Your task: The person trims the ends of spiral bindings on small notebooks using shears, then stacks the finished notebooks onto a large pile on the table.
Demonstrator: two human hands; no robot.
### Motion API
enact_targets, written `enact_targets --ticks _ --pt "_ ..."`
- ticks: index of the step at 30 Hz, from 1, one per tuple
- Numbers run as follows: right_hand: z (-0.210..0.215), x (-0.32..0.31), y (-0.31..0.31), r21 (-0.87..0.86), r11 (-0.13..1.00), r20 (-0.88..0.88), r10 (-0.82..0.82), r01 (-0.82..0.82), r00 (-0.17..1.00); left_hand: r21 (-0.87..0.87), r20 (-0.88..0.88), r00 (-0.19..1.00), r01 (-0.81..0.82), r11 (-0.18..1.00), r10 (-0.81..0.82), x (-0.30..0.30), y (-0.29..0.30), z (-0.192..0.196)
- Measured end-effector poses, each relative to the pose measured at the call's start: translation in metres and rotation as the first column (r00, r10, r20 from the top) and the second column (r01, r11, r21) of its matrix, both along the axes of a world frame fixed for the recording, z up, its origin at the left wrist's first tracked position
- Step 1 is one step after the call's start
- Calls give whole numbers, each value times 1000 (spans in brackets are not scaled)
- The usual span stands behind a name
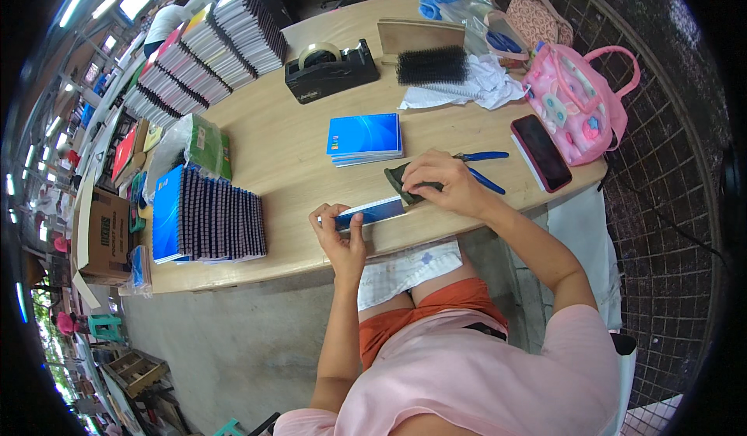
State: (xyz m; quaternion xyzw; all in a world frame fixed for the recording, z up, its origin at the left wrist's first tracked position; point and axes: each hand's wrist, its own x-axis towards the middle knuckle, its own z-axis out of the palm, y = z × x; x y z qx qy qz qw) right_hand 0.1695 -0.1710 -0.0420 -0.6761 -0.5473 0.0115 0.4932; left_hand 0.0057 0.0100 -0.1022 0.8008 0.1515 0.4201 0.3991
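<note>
Presently, from my remote seat, I see the left fingers (357,234) grasping a blue notebook (377,212), thumb on the near side; it shows as a narrow strip just above the front edge of the pale wooden surface (292,152). The right fingers (433,175) are pinched on a dark green piece (395,176) at the notebook's right end; I cannot tell what that piece is, nor whether it touches the notebook.

Just beyond the right fingers I make out blue-handled pliers (488,155), their head hidden by the hand. Near both hands, a small stack of blue notebooks (364,136) lies flat. To my left I have a taller stack of spiral-bound blue notebooks (222,217), with a green package in clear plastic (210,150) behind it.

Farther back I find a black tape dispenser (331,78), then a black bristly bundle (433,64) beside crumpled white material (492,78). At the right, a dark-screened smartphone (541,153) lies just beside a pink handbag (580,105).
</note>
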Motion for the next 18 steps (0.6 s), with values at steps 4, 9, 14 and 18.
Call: enact_targets --ticks 4,9,14,18 --pt "-2 2 0 -4 993 -137 114 -115 984 2 -8 1000 -20 1000 20 0 1 0" --pt "-3 3 0 -16 999 -77 40 -42 996 -10 -8 999 -31 999 31 1 -1 3" --pt "-1 7 1 -27 1000 10 10 -10 1000 17 -2 1000 -14 1000 14 2 2 -1" --pt "1 7 0 -49 988 -122 138 -145 983 -19 -7 1000 -9 1000 9 2 1 1"
